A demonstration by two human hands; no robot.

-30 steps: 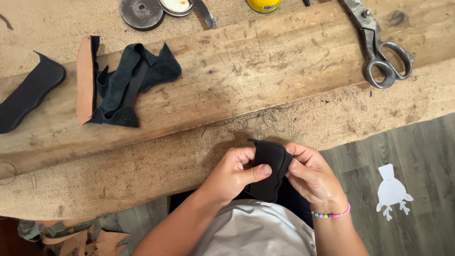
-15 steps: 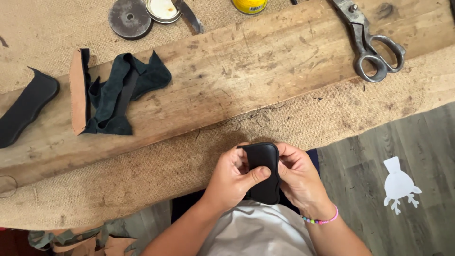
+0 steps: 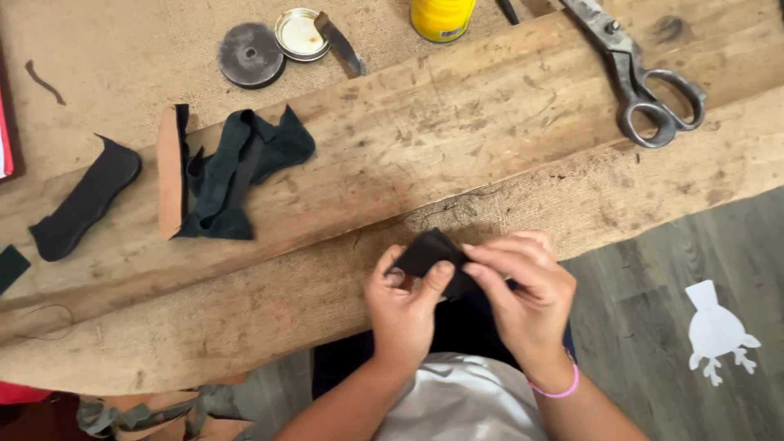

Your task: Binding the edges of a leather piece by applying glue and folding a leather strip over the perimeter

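Observation:
At the near edge of the wooden workbench (image 3: 457,155) both hands pinch a small black leather piece (image 3: 429,251). My left hand (image 3: 404,306) grips its lower left side with the thumb on top. My right hand (image 3: 527,294) covers its right half, fingers curled over it. The piece looks folded and tilted, one corner pointing up toward the bench. A pink bead bracelet (image 3: 555,390) circles my right wrist.
Dark green leather scraps (image 3: 237,167) lie beside a tan strip (image 3: 170,171) at left, with a black shaped piece (image 3: 86,200) further left. Large scissors (image 3: 641,77) rest at top right. A round disc (image 3: 250,55), tin lid (image 3: 300,33), blade (image 3: 339,42) and yellow container (image 3: 441,16) stand along the far edge.
The black leather piece, held upright and flat between both hands before, is now turned and folded at an angle. Both hands shifted slightly up toward the bench edge.

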